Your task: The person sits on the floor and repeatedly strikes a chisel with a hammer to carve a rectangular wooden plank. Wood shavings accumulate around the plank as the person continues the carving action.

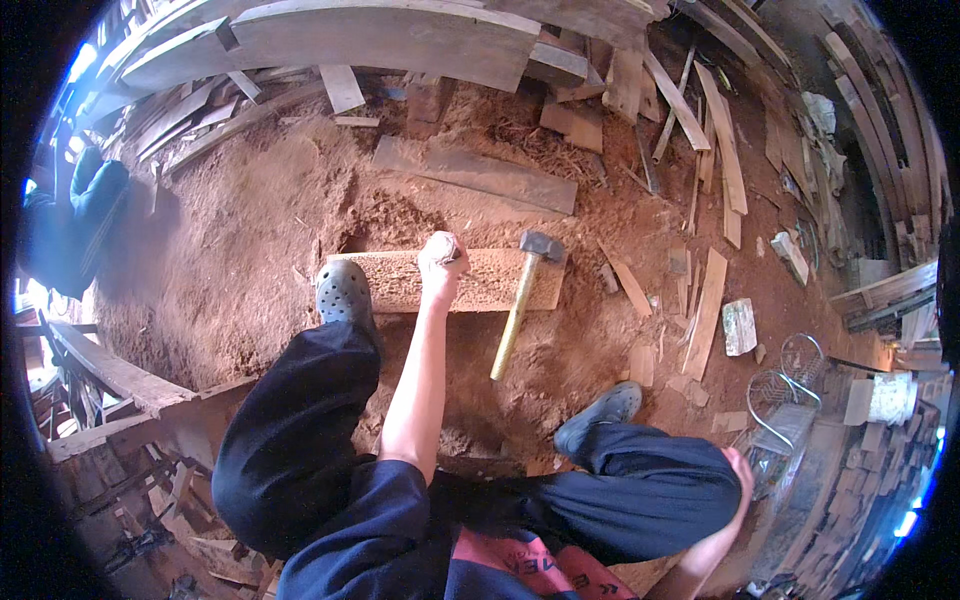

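My left hand (443,265) is closed above a thick wooden board (390,282) on the reddish dirt. Something small and greyish shows at its fingers, too small to name. To the right of that hand, a hammer (522,290) with a dark metal head and yellowish handle lies across the board, its handle pointing toward me. My right hand (741,474) rests against the outer side of my bent right knee, holding nothing that shows; its fingers are partly hidden. My left foot, in a grey clog (343,288), touches the board's left end.
Long planks (380,40) are stacked along the far side. Loose wood strips (706,312) and a pale block (739,327) lie at right, near a wire basket (785,400). A dark blue bundle (85,215) hangs at far left. Scrap wood (180,500) fills the lower left.
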Tool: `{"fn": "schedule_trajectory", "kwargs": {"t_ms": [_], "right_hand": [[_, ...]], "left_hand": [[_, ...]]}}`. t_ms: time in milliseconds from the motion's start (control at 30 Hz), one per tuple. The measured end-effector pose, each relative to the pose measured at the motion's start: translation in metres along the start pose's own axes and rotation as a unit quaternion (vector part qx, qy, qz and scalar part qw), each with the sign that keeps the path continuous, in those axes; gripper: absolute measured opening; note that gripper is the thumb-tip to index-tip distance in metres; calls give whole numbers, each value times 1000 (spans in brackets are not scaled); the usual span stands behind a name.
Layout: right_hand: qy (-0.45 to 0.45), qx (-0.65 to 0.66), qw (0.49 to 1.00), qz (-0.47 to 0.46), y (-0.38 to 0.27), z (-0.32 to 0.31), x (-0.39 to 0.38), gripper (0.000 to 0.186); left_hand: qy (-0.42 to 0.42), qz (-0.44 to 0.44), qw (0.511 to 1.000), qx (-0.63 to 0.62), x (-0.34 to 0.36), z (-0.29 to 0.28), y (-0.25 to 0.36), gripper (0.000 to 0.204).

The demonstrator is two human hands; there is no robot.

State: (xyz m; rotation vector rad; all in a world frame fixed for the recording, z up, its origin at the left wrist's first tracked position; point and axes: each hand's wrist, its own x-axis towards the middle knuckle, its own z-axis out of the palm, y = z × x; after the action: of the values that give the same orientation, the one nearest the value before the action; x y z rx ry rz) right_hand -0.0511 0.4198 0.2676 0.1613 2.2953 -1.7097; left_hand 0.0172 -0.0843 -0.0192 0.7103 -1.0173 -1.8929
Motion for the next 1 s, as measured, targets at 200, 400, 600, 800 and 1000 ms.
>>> {"fn": "schedule_trajectory", "kwargs": {"t_ms": [200,400,600,800,1000], "right_hand": [[9,-271,957,-99,-70,5,24,34],[-259,-180,945,-82,-47,203,28,29],[-306,-221,924,-56,50,319,66,33],[-168,-304,937,44,190,340,85,60],[-184,-291,932,113,194,376,104,84]], "left_hand": [[-34,94,945,311,-4,27,11,17],[-126,-9,946,297,-20,55,9,22],[-203,25,886,417,-35,68,10,22],[-231,23,884,407,-35,75,2,27],[-181,42,918,350,-26,44,4,28]]}}
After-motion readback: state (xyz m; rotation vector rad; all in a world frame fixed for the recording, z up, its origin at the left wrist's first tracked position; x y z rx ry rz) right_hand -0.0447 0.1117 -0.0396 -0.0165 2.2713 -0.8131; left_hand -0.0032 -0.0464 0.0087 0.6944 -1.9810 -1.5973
